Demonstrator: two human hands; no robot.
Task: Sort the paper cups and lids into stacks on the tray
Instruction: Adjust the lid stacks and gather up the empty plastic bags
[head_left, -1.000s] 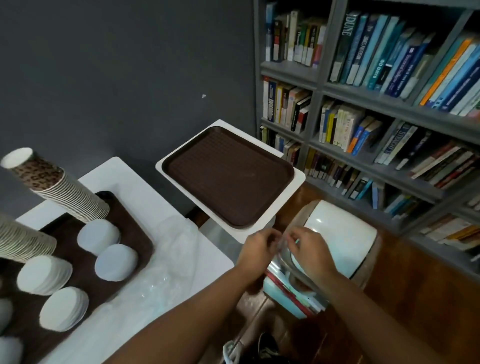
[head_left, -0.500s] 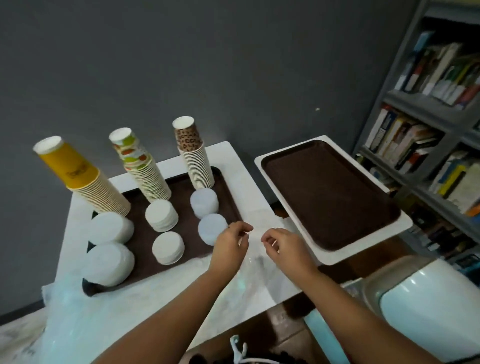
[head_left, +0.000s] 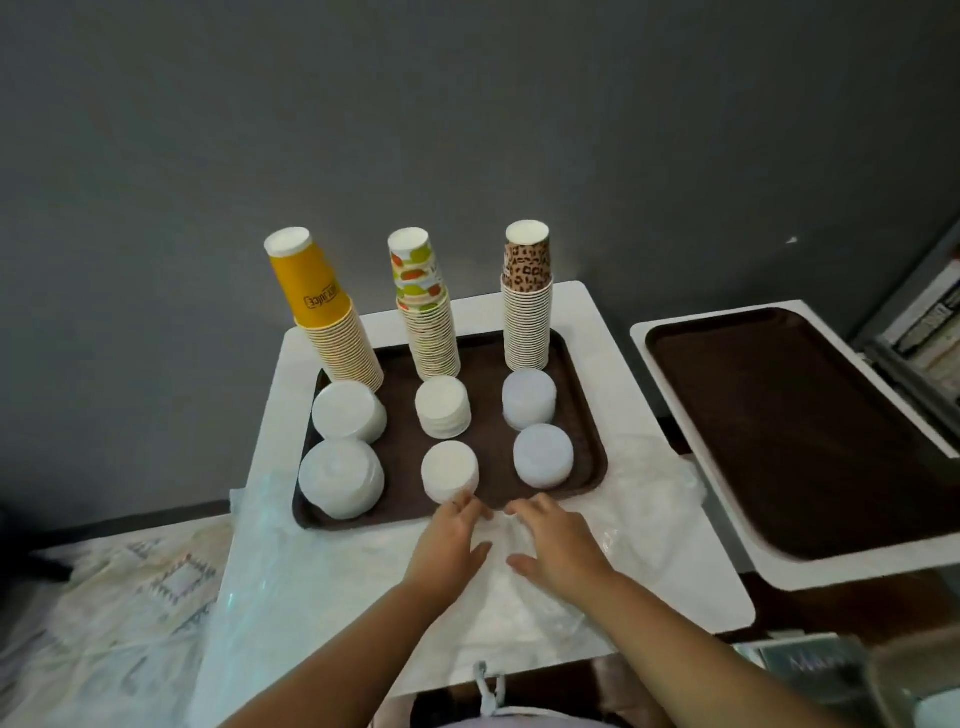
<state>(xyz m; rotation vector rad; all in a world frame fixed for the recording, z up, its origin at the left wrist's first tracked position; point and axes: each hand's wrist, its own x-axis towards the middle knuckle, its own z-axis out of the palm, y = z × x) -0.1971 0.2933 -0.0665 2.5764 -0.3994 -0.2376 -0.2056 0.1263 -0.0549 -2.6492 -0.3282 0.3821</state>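
White table (head_left: 587, 332) against a grey wall carries the tray (head_left: 589, 457) with three cup stacks (head_left: 431, 317) behind six lid stacks (head_left: 449, 470). Left hand (head_left: 452, 535) and right hand (head_left: 553, 543), fingers spread, rest on plastic (head_left: 644, 499) just before it.

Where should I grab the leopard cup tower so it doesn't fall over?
Probably low down, around the packed rims of the leopard cup stack, not the lone top cup. It stands upright at the tray's far right corner, tall and narrow, so a high grip could tip it. Come from the right side: lid stacks block the front, and the fruit cup stack stands to its left.
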